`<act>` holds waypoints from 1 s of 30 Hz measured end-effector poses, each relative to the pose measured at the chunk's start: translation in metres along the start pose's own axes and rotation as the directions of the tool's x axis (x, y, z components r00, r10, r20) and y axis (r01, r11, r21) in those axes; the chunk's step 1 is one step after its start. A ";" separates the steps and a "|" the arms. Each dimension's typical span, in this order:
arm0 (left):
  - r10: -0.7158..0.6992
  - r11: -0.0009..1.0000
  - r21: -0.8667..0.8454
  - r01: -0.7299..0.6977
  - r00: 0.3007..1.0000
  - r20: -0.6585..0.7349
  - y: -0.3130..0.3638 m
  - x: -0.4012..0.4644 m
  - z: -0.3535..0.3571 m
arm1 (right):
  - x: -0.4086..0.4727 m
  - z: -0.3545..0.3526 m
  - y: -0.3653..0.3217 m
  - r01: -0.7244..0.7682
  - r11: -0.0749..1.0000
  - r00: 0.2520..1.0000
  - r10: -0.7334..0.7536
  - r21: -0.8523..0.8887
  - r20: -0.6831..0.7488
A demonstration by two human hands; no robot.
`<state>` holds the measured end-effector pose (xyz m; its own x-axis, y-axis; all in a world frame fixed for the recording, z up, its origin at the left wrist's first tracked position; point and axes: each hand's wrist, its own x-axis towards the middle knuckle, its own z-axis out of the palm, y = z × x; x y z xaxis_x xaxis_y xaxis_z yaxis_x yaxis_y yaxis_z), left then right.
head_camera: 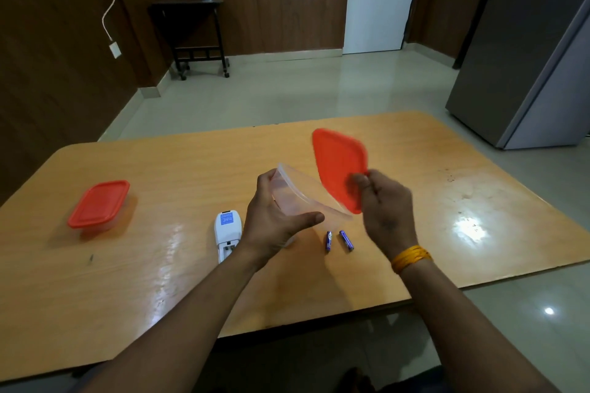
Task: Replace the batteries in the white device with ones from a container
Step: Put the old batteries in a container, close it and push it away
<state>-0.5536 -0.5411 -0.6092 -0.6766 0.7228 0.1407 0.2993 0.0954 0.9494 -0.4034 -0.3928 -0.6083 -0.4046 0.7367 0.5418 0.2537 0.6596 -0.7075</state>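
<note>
My left hand [274, 217] grips a clear plastic container [303, 193], held tilted above the wooden table [159, 281]; I see nothing inside it. My right hand [383, 201] pinches its orange lid [338, 166], lifted off and standing on edge beside the container. The white device [226, 233] lies on the table just left of my left wrist, its battery bay uncovered at the near end. Two blue batteries [329, 241] [346, 240] lie side by side on the table under my hands.
A second clear container with an orange lid [99, 204] sits shut on the left of the table. Beyond the table are tiled floor, a dark side table [191, 32] by the wall, a white door and a grey fridge [536, 57] at the right.
</note>
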 end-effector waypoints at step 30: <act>-0.185 0.961 -0.241 0.139 0.966 -0.183 -0.015 0.039 0.077 | 0.028 -0.035 0.063 -0.278 0.849 0.959 0.272 -0.450 -0.080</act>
<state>-0.5325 -0.4621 -0.6391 -0.8316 0.5552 0.0110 0.0314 0.0273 0.9991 -0.3677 -0.3249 -0.6216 -0.2487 0.8977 0.3638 0.7229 0.4220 -0.5471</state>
